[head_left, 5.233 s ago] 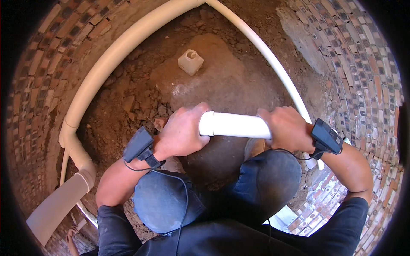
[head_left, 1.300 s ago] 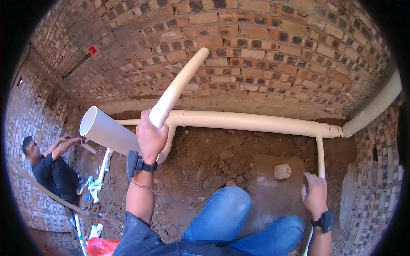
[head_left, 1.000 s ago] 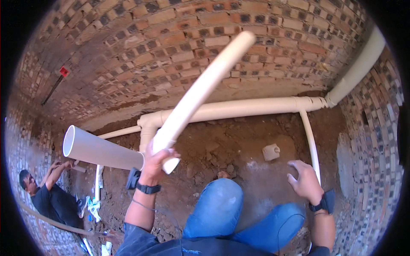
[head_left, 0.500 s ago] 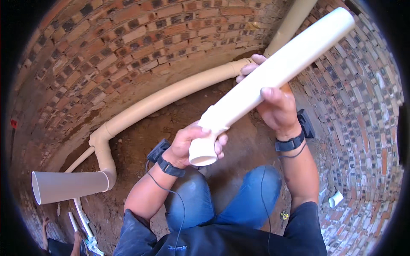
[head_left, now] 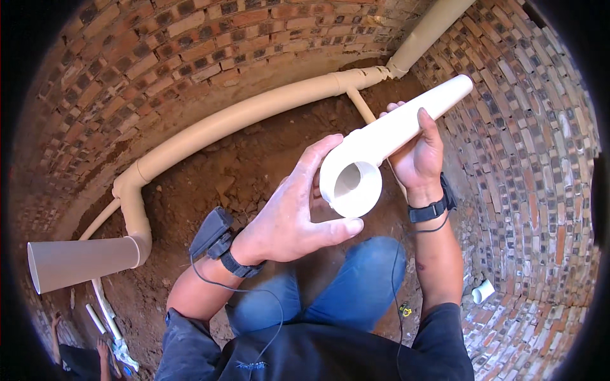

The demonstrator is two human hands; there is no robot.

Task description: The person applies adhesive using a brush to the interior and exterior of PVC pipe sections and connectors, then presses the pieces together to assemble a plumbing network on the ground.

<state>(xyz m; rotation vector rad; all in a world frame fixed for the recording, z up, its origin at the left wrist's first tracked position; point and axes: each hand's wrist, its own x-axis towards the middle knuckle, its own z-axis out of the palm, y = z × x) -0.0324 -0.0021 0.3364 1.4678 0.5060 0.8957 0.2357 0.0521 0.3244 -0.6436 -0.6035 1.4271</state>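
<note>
A white plastic pipe [head_left: 422,113] with an elbow fitting [head_left: 368,190] on its near end is held up in front of me, slanting toward the upper right. The elbow's round mouth faces me. My right hand [head_left: 422,149] grips the pipe from below, its thumb along the near side and its fingertips showing past the far side. My left hand [head_left: 295,203] is spread in a wide curve around the left of the elbow, thumb just below the rim. Its fingers are partly hidden behind the fitting, so firm contact cannot be made out.
A thick beige drainpipe [head_left: 248,114] runs along the curved brick wall [head_left: 190,63], with a thin branch pipe [head_left: 361,105]. An open-ended grey-beige pipe [head_left: 82,263] juts out at left. A white fitting [head_left: 483,291] lies at right. Another person's hand [head_left: 103,349] shows at lower left.
The pipe has turned and come lower, so the elbow's mouth now faces me. My left hand has let go its grasp on the elbow and spread wide around it. My right hand keeps hold.
</note>
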